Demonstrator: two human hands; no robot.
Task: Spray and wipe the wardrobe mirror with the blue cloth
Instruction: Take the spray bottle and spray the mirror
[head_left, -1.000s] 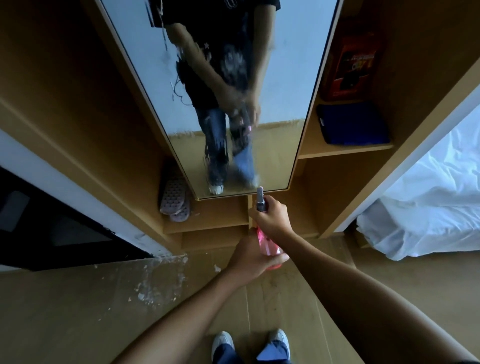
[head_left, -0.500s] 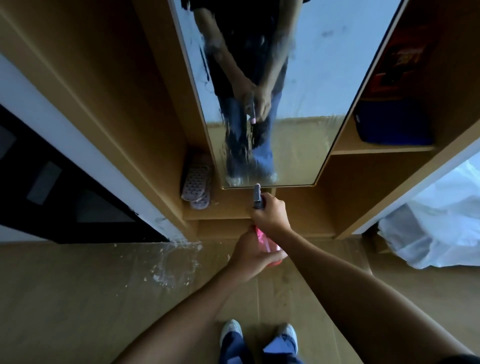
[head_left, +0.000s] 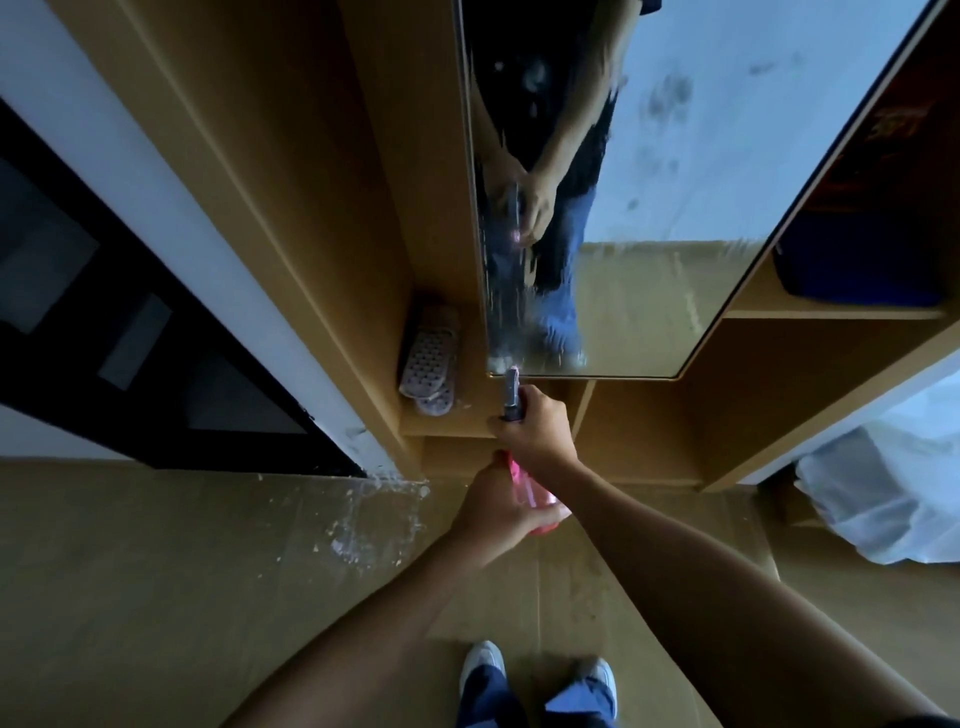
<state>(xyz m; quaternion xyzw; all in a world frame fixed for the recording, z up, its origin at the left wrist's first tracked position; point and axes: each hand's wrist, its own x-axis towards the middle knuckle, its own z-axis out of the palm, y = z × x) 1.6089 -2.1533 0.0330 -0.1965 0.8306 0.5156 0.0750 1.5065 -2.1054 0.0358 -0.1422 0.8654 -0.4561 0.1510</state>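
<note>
A pink spray bottle (head_left: 535, 493) with a grey nozzle (head_left: 511, 389) points at the lower left part of the wardrobe mirror (head_left: 701, 171). My right hand (head_left: 535, 428) grips the bottle's neck and trigger. My left hand (head_left: 498, 512) holds the pink body from below. Wet streaks and droplets run down the mirror's lower left area, and smudges show higher on the glass. The mirror reflects my arms, hands and legs. A blue folded item (head_left: 857, 275) lies on the shelf right of the mirror; whether it is the cloth I cannot tell.
Slippers (head_left: 431, 358) stand in the wardrobe's bottom compartment left of the mirror. White debris (head_left: 363, 519) is scattered on the wooden floor. A dark doorway (head_left: 130, 332) is at the left, white bedding (head_left: 893, 493) at the right. My shoes (head_left: 540, 675) are below.
My view has swung left, so the mirror sits further right in the frame. Both hands keep holding the bottle, whose nozzle now points at the mirror's lower left corner. More wet streaks show there.
</note>
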